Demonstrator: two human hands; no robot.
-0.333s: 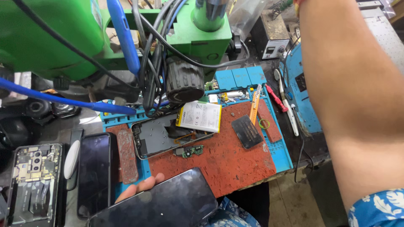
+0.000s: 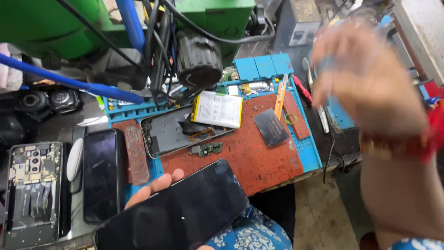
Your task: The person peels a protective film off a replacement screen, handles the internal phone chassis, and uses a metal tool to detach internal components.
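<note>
My left hand (image 2: 155,187) holds a black phone screen panel (image 2: 178,213) low in front of the worn red and blue repair mat (image 2: 259,159); only the fingertips show past the panel's edge. My right hand (image 2: 365,76) is raised in the air at the right, blurred, with the fingers apart and nothing seen in it; a red band and bracelet circle its wrist. On the mat lie an opened phone frame (image 2: 178,132), a white battery (image 2: 217,109) resting partly on it, a small green circuit board (image 2: 206,149) and a dark square piece (image 2: 271,126).
An orange pry tool (image 2: 280,97), red-handled tool (image 2: 303,88) and tweezers (image 2: 321,115) lie at the mat's right. A black phone (image 2: 99,173), a white oblong object (image 2: 74,159) and an opened phone back (image 2: 32,190) sit left. Green machine (image 2: 46,23), black cables and blue hoses (image 2: 69,83) crowd the back.
My right arm has dropped back, so the hand is now in view at the upper right. The camera has come closer to the mat. My left hand still holds the screen panel.
</note>
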